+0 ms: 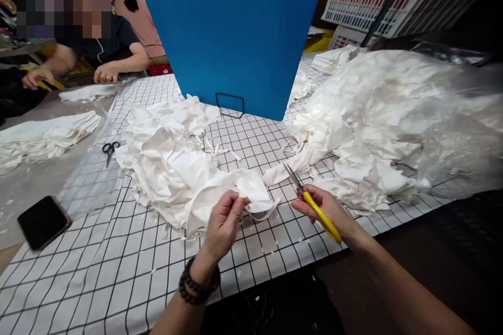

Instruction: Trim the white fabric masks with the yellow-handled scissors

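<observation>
A white fabric piece (251,188) is pinched at its near edge by my left hand (226,220), which wears dark beaded bracelets. A thin white strip (269,212) curls beside the fingertips. My right hand (320,204) is closed on yellow-handled thread snips (316,208), whose metal blades point away and up to the left, apart from the fabric. Left of the hands lies a heap of white fabric pieces (165,152). A second white heap (369,167) lies to the right.
A blue board (236,26) stands on the checked tablecloth (157,282) ahead. Clear plastic bagging (451,131) covers fabric at right. Black scissors (110,152) and a phone (44,222) lie at left. Across the table sits a person (113,36).
</observation>
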Action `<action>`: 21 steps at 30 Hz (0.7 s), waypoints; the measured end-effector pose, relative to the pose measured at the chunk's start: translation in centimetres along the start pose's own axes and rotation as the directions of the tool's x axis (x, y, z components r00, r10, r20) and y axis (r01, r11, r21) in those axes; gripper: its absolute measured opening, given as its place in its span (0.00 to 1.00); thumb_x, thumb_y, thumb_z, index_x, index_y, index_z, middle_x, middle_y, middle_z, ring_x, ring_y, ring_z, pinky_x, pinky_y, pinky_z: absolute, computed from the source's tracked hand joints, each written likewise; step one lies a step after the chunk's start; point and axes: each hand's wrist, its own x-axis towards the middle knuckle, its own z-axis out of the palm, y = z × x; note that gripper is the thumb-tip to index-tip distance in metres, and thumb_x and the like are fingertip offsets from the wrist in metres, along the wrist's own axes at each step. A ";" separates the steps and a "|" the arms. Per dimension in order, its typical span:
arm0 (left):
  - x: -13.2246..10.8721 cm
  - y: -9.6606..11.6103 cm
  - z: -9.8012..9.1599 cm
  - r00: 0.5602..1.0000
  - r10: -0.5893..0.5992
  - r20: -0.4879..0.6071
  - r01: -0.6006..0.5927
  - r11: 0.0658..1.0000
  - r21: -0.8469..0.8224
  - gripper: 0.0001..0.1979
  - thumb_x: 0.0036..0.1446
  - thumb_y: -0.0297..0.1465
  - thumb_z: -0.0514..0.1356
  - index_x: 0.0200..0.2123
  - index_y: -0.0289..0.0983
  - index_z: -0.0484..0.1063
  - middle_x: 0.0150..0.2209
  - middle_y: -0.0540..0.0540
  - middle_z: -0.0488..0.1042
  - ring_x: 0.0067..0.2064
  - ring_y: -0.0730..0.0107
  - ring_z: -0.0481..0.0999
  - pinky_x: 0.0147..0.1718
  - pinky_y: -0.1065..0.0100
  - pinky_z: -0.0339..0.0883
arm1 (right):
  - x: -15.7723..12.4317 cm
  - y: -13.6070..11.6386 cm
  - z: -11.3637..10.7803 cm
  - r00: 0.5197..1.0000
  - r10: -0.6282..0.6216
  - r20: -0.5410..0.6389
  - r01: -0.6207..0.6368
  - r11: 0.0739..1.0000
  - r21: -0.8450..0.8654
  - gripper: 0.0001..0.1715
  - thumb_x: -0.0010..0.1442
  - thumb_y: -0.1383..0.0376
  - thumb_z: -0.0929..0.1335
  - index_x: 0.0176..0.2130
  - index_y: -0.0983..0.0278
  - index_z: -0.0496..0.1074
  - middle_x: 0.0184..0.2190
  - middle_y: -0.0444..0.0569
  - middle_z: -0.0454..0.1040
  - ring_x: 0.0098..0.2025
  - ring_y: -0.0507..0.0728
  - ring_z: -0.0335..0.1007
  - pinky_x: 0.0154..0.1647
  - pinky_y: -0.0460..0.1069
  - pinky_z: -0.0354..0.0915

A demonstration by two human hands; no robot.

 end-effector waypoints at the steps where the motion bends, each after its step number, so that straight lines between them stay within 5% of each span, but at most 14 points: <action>1: 1.1 0.7 -1.4 0.997 0.044 -0.056 -0.040 0.997 0.062 0.09 0.61 0.36 0.58 0.34 0.37 0.73 0.32 0.47 0.74 0.36 0.69 0.74 0.38 0.70 0.67 | 0.3 0.4 -1.2 0.997 0.015 -0.073 -0.016 1.000 -0.021 0.20 0.51 0.52 0.72 0.29 0.61 0.61 0.24 0.38 0.62 0.25 0.50 0.60 0.26 0.46 0.60; 4: 5.9 3.3 -7.2 0.931 0.251 -0.264 -0.178 0.946 0.272 0.10 0.60 0.38 0.59 0.34 0.36 0.72 0.34 0.48 0.76 0.36 0.69 0.74 0.36 0.69 0.68 | 1.3 1.5 -4.7 0.938 0.045 -0.345 -0.131 0.965 -0.229 0.18 0.48 0.55 0.73 0.31 0.61 0.64 0.27 0.43 0.70 0.27 0.53 0.66 0.28 0.48 0.63; 6: 9.7 5.5 -11.4 0.787 0.513 -0.343 -0.235 0.763 0.602 0.15 0.61 0.40 0.56 0.37 0.33 0.72 0.35 0.49 0.76 0.38 0.71 0.74 0.41 0.67 0.67 | 2.3 1.7 -6.1 0.890 0.015 -0.456 -0.220 0.890 -0.400 0.15 0.50 0.57 0.71 0.34 0.61 0.66 0.29 0.46 0.73 0.27 0.55 0.68 0.27 0.49 0.62; 7: 11.3 6.6 -13.2 0.760 0.576 -0.301 -0.193 0.642 0.742 0.17 0.62 0.41 0.53 0.38 0.32 0.72 0.35 0.50 0.75 0.39 0.72 0.74 0.43 0.65 0.67 | 2.9 1.7 -6.3 0.883 -0.015 -0.469 -0.234 0.852 -0.468 0.13 0.52 0.59 0.70 0.36 0.61 0.67 0.30 0.48 0.74 0.27 0.56 0.69 0.26 0.49 0.62; 10: 14.1 9.1 -16.0 0.869 0.443 -0.220 0.079 0.315 0.946 0.21 0.62 0.43 0.51 0.40 0.32 0.73 0.43 0.46 0.74 0.45 0.63 0.74 0.48 0.57 0.65 | 5.3 1.3 -5.1 0.914 -0.112 -0.390 -0.151 0.799 -0.582 0.10 0.53 0.64 0.68 0.39 0.61 0.69 0.33 0.49 0.76 0.29 0.57 0.71 0.27 0.48 0.61; 12: 13.9 9.4 -15.1 0.928 0.273 -0.255 0.207 0.194 0.959 0.24 0.59 0.46 0.55 0.40 0.29 0.73 0.53 0.36 0.70 0.45 0.52 0.75 0.45 0.49 0.67 | 7.2 0.9 -3.7 0.923 -0.156 -0.351 -0.094 0.794 -0.601 0.11 0.52 0.69 0.68 0.39 0.61 0.69 0.33 0.49 0.76 0.33 0.58 0.72 0.31 0.48 0.61; 15: 11.9 7.1 -10.6 0.972 0.124 -0.202 0.171 0.225 0.959 0.25 0.57 0.47 0.57 0.44 0.30 0.72 0.62 0.25 0.58 0.41 0.45 0.76 0.40 0.45 0.68 | 9.0 0.6 -2.2 0.916 -0.195 -0.349 -0.068 0.785 -0.615 0.11 0.50 0.73 0.68 0.35 0.63 0.69 0.31 0.50 0.76 0.37 0.59 0.72 0.36 0.49 0.62; 18: 10.1 2.9 -4.6 0.986 0.048 0.162 -0.161 0.557 0.814 0.19 0.59 0.42 0.56 0.47 0.37 0.74 0.56 0.34 0.68 0.44 0.50 0.76 0.46 0.50 0.67 | 8.0 0.3 -0.8 0.910 -0.198 -0.365 -0.069 0.795 -0.603 0.08 0.52 0.73 0.67 0.35 0.63 0.67 0.31 0.50 0.76 0.36 0.59 0.73 0.35 0.49 0.63; 21: 9.1 -0.5 0.9 0.917 -0.003 0.399 -0.232 0.810 0.538 0.23 0.49 0.37 0.66 0.49 0.40 0.74 0.49 0.38 0.74 0.49 0.51 0.73 0.50 0.54 0.65 | 4.6 -0.2 1.3 0.924 -0.174 -0.341 -0.022 0.864 -0.502 0.10 0.55 0.72 0.64 0.38 0.60 0.66 0.32 0.46 0.76 0.32 0.56 0.73 0.30 0.47 0.65</action>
